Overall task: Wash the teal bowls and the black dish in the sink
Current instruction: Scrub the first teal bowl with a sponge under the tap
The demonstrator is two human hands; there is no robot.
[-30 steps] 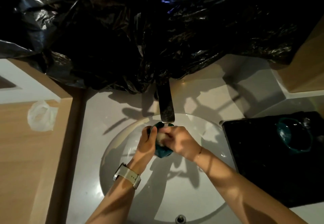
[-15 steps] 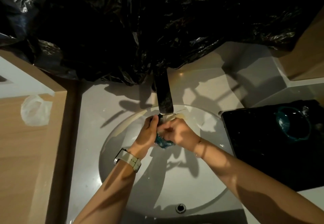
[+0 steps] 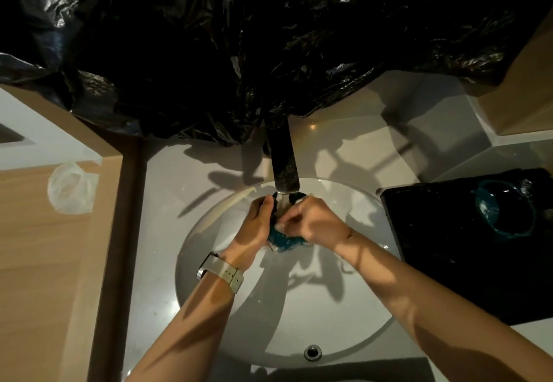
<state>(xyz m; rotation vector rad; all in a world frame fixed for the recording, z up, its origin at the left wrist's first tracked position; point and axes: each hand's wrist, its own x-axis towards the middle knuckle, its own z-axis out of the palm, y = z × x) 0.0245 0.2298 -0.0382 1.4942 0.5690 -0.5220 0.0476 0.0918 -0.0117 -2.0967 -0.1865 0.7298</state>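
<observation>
A small teal bowl [image 3: 282, 239] is held under the dark faucet spout [image 3: 284, 169], above the white round sink [image 3: 299, 307]. My left hand [image 3: 254, 229] grips the bowl from its left side. My right hand [image 3: 314, 220] is curled over the bowl from the right, fingers at its rim. Most of the bowl is hidden by both hands. A second teal bowl [image 3: 502, 211] sits on the black dish [image 3: 443, 247] on the counter to the right of the sink.
Crumpled black plastic sheeting [image 3: 269, 52] hangs over the back of the counter and the faucet base. A wooden surface with a clear plastic bag [image 3: 71, 187] lies to the left. The overflow hole [image 3: 312, 352] is at the sink's near edge.
The hands and bowl have stayed under the spout, and the right hand's fingers have shifted over the bowl. The view has drifted slightly.
</observation>
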